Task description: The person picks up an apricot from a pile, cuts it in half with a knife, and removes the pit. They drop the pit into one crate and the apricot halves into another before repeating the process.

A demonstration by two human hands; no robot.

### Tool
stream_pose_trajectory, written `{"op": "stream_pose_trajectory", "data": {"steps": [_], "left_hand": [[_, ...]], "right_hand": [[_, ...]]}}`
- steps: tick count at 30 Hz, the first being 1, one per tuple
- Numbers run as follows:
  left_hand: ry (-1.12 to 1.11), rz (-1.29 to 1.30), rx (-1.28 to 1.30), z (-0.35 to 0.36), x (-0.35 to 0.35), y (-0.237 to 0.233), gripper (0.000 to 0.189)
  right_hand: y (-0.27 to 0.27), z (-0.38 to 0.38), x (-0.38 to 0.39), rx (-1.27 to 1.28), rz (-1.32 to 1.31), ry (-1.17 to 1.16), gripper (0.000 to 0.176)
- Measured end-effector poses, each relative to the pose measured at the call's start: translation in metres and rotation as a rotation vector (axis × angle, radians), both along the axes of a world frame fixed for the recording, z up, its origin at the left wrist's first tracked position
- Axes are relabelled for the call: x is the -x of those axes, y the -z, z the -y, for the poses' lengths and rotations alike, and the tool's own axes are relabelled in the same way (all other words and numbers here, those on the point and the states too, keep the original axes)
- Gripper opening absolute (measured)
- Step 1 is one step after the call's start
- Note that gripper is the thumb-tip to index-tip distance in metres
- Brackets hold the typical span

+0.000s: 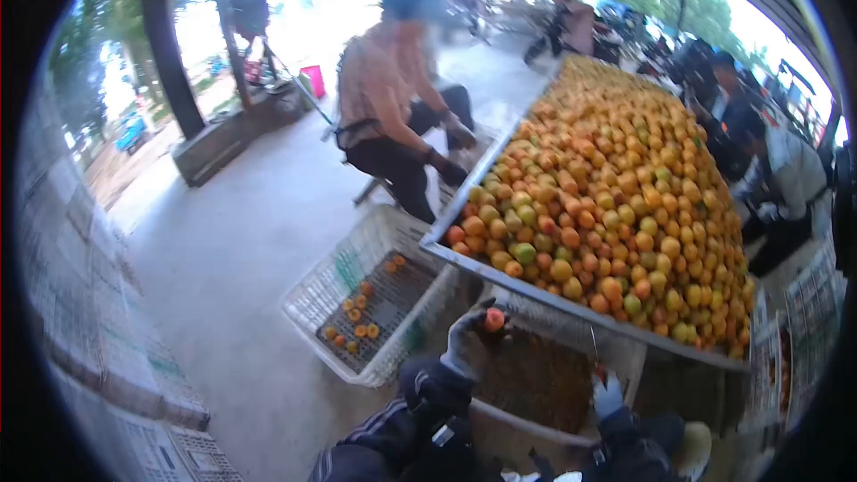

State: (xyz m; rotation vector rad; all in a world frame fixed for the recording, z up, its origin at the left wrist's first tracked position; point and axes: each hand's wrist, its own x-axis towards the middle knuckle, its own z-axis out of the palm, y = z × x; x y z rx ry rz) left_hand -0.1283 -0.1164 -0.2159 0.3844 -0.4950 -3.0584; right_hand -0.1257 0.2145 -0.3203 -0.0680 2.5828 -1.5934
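Note:
My left hand (462,339), in a grey and dark glove, is closed around a reddish apricot (495,319). It is above the near left corner of a pale bin (636,361), whose inside is covered with brown matter. Over the right side of that bin, my gloved right hand (609,395) grips a small knife (598,363) with a red handle, its thin blade pointing up. Beyond both hands, a metal-edged sorting table (509,283) bears a large heap of orange, yellow and a few green apricots (589,214).
A white plastic crate (308,317) with several cut apricots (355,314) stands on the floor at left. A person (393,94) sits at the table's left side; another person (786,170) works at right. Stacked crates (80,303) line the left edge, more crates (812,295) the right.

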Motion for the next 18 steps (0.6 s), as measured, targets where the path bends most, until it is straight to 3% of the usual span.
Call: {"op": "stream_pose_trajectory", "data": {"steps": [1,3,8,11,12,16,18], "left_hand": [[0.068,0.016,-0.074,-0.014,0.002,0.004,0.032],[0.209,0.003,-0.073,-0.036,0.016,0.019,0.031],[0.211,0.033,-0.049,-0.089,0.044,0.040,0.039],[0.273,0.038,-0.071,-0.106,0.054,0.049,0.044],[0.272,0.050,-0.076,-0.110,0.056,0.050,0.044],[0.270,0.066,-0.063,-0.124,0.059,0.056,0.049],[0.266,0.096,-0.022,-0.127,0.060,0.064,0.050]], "right_hand": [[-0.034,0.019,-0.006,-0.112,-0.210,-0.060,0.016],[-0.051,0.032,-0.013,0.346,0.147,-0.031,0.014],[-0.100,0.060,-0.021,0.449,0.288,-0.130,0.015],[-0.094,0.059,-0.013,0.365,0.205,-0.172,0.015],[-0.094,0.057,-0.011,0.476,0.343,-0.149,0.016],[-0.077,0.052,-0.005,0.559,0.443,-0.119,0.016],[-0.065,0.053,-0.003,0.465,0.332,-0.126,0.018]]}}
